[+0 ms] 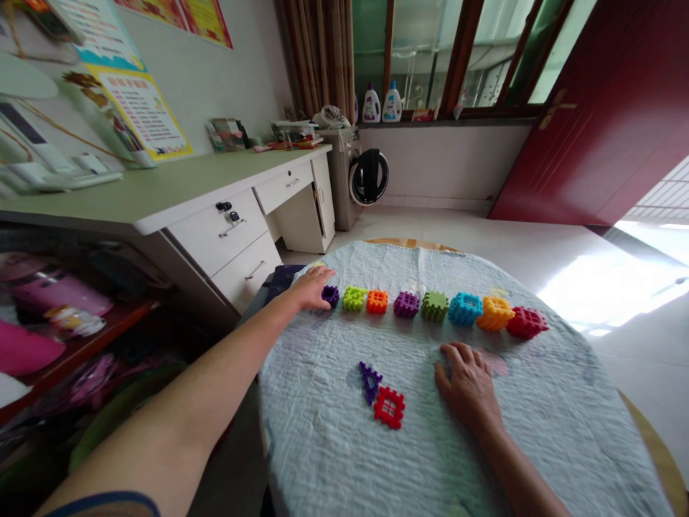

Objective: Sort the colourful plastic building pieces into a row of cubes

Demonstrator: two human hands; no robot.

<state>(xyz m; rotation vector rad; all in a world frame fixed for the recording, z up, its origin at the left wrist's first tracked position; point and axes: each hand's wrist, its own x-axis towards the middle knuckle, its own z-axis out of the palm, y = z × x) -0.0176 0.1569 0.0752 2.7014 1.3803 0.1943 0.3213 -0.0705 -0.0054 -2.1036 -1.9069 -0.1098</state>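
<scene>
A row of toothed plastic blocks crosses the cloth-covered table. At its left end, my left hand (313, 289) has its thumb and fingers around a dark purple block (330, 296). Rightward follow a lime block (354, 298), an orange block (377, 301), a purple block (407, 304), a green block (435, 306), a blue block (466, 309), a yellow block (495, 312) and a red block (527, 322). My right hand (467, 377) lies on the cloth with fingers spread, holding nothing. Nearer me, a purple triangular piece (370, 382) touches a flat red square piece (389, 407).
The round table (317, 431) has a pale cloth over it. To the left stands a green-topped desk (177, 179) with white drawers. A washing machine (343, 172) with its door open is behind. Low shelves (97, 345) hold pink items at the left.
</scene>
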